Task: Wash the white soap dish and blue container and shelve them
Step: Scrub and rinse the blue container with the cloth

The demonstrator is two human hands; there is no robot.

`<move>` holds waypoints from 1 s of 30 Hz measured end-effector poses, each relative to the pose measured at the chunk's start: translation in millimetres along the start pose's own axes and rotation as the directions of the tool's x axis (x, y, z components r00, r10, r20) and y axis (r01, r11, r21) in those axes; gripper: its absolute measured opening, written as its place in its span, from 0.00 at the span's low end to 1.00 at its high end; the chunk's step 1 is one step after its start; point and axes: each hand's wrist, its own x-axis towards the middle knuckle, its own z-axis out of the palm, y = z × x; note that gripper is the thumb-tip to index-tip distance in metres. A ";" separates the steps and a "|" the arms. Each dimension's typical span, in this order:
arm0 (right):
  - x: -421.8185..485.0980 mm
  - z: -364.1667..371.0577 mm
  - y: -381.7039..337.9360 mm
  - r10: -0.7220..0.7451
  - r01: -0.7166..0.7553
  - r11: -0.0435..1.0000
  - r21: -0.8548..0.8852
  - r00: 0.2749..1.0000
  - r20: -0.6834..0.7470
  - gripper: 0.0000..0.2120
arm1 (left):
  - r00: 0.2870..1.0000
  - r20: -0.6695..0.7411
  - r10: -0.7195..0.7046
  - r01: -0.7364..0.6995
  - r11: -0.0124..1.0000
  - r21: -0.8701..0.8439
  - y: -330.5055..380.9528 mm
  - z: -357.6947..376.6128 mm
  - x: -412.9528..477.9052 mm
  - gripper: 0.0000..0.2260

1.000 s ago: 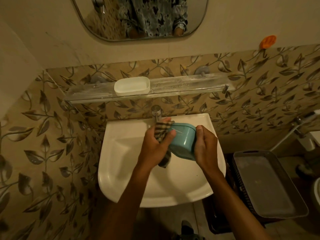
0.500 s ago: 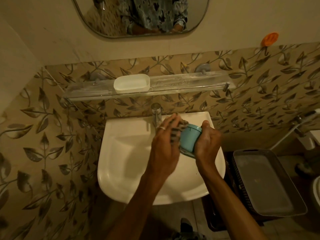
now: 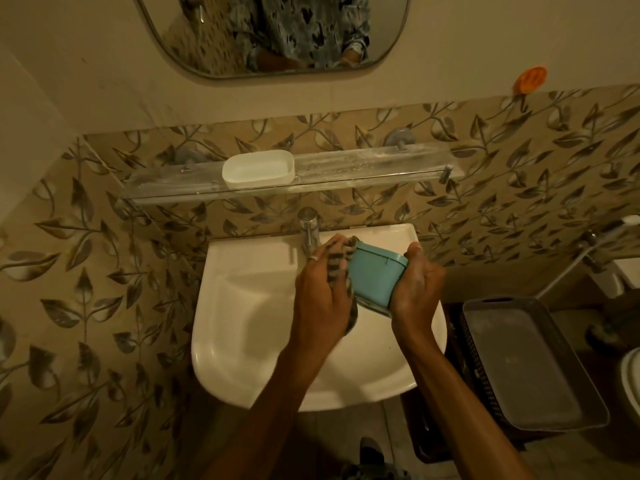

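Blue container (image 3: 375, 277): held over the right side of the white basin (image 3: 249, 306), tilted on its side, just in front of the tap (image 3: 309, 230).
Right hand (image 3: 414, 289): mine, wrapped round the container's right end, thumb up by the rim, palm under the lower edge; it carries the weight.
Left hand (image 3: 320, 299): mine, clenched on a checked cloth (image 3: 337, 268) and pressing it against the container's left end; a ring shows on one finger.
Cloth: bunched between my left palm and the container, with a tail hanging below my hand over the basin.
White soap dish (image 3: 258, 169): standing upright on the glass shelf (image 3: 363, 171) above the tap, left of the shelf's middle, well apart from my hands.
Water: I cannot tell whether the tap is running; the light is dim.
Mirror (image 3: 270, 32): on the wall above the shelf, showing a patterned garment.
Grey tray (image 3: 530, 362): on top of a dark perforated basket (image 3: 474, 362) to the right of the basin.
Orange hook (image 3: 530, 79): stuck to the wall at upper right, above the leaf-patterned tiles (image 3: 86, 254).
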 end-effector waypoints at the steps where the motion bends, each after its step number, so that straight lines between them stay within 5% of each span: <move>1: 0.6 -2.1 -2.9 -0.032 0.032 0.999 -0.016 0.999 0.007 0.23 | 0.996 0.010 0.091 -0.091 0.996 0.020 4.5 4.1 -9.3 0.18; 4: -3.7 -13.8 13.4 -0.029 0.041 0.996 -0.082 0.990 0.141 0.21 | 0.886 0.094 0.454 -0.464 0.869 0.172 18.8 25.7 -40.5 0.25; 6: -14.0 -19.6 13.9 0.039 -0.024 0.998 -0.062 0.967 0.251 0.20 | 0.838 0.138 0.528 -0.546 0.807 0.227 24.5 27.6 -39.3 0.25; 9: -6.9 -8.3 1.8 -0.104 0.108 0.994 -0.029 0.988 0.113 0.20 | 0.903 0.164 0.397 -0.424 0.883 0.199 20.1 10.6 -17.8 0.23; 13: -5.2 0.3 0.5 -0.058 0.058 0.998 0.001 0.997 0.049 0.24 | 0.995 0.091 0.051 -0.053 0.998 0.029 5.2 -7.4 7.9 0.17; 15: -4.2 -3.2 4.0 -0.032 0.032 0.999 0.005 0.999 0.027 0.24 | 0.998 0.065 -0.009 0.004 0.997 0.073 7.6 -1.2 0.0 0.18; 17: -9.1 -2.4 11.3 -0.062 0.060 0.998 0.026 0.993 0.097 0.23 | 0.990 0.073 0.120 -0.133 0.968 0.214 19.7 14.0 -23.8 0.21; 20: -26.6 -9.2 22.0 -0.078 0.103 0.990 -0.092 0.967 0.241 0.10 | 0.894 0.123 0.430 -0.439 0.792 0.423 32.3 31.7 -47.8 0.23; 22: -20.9 -12.1 22.9 -0.072 0.075 0.997 -0.003 0.967 0.243 0.12 | 0.875 0.156 0.458 -0.480 0.778 0.405 25.5 28.9 -36.3 0.23; 24: -8.1 -11.8 13.0 0.024 -0.026 1.000 0.013 0.993 0.114 0.20 | 0.946 0.184 0.265 -0.303 0.926 0.224 16.3 14.4 -17.4 0.22; 26: -0.1 -11.9 9.4 0.213 -0.222 0.974 0.044 0.965 0.150 0.24 | 0.983 0.168 -0.067 0.071 0.997 -0.020 3.6 -3.6 9.6 0.14; 28: 3.9 -17.7 9.2 0.398 -0.466 0.868 0.170 0.859 0.322 0.29 | 0.910 0.122 -0.397 0.415 0.858 -0.303 -12.8 -19.4 36.6 0.09; 30: 7.6 -24.9 10.3 0.467 -0.607 0.773 0.183 0.740 0.484 0.25 | 0.828 0.142 -0.542 0.520 0.649 -0.556 -28.2 -32.3 48.0 0.14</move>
